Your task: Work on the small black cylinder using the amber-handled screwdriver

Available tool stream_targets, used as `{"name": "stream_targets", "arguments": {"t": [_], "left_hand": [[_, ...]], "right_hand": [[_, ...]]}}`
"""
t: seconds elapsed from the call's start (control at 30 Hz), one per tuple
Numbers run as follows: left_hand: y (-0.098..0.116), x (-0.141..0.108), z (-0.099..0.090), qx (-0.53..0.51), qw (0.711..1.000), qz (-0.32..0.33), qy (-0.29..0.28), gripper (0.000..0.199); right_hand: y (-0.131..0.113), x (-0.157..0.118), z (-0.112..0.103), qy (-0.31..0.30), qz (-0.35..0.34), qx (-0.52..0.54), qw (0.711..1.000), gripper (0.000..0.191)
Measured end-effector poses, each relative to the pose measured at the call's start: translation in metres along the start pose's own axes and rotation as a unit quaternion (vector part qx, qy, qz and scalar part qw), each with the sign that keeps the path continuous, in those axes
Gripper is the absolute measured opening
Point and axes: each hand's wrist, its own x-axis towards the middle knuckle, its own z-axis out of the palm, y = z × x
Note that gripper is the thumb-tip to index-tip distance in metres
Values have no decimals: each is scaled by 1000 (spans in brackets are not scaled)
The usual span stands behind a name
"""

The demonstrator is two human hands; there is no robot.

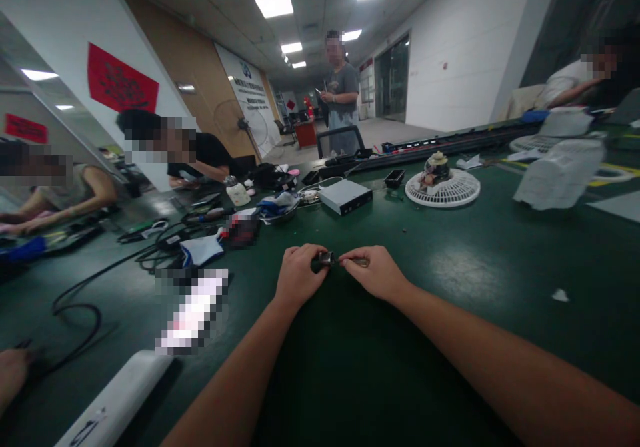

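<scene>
Green bench mat, dark cylindrical part pinched between left hand and right hand

Both hands are closed on the part, which sits over the mat directly in front of the body. The left fingers clench its dark end, just behind a shiny metal collar. The right fingertips grip a slim brass-coloured piece meeting that collar, though it is too small to tell whether this piece belongs to the same object. Farther along the bench sit a silver-grey metal box and a white fan grille with a fan motor on its hub. A white plastic fan cover lies to the right of the grille. Black cables trail across the mat on the left, near a folded blue-and-white cloth. A seated co-worker leans over the far left side of the bench, while a standing person in a grey T-shirt waits beyond it, holding a small object
</scene>
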Motion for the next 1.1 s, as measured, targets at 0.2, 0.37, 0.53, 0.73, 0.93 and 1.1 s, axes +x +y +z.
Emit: {"name": "stream_targets", "arguments": {"t": [0.2,0.37,0.53,0.73,0.93,1.1], "left_hand": [[0,0,-1,-1,1000,-4,1,24],[0,0,-1,2,1000,-3,0,23],[1,0,-1,9,1000,-3,-4,23],[0,0,-2,19,999,-38,30,22],[-6,1,0,12,993,-93,74,23],[-4,0,1,2,993,-96,69,22]], "right_hand": [[2,-1,0,-1,11,63,998,24],[-2,-1,0,0,17,49,999,22],[-7,-2,-2,36,3,-31,999,21],[-7,-3,-1,10,20,29,999,27],[-5,-2,-1,-14,-36,-47,998,19],[4,-2,2,-74,-37,-154,985,31]]}}
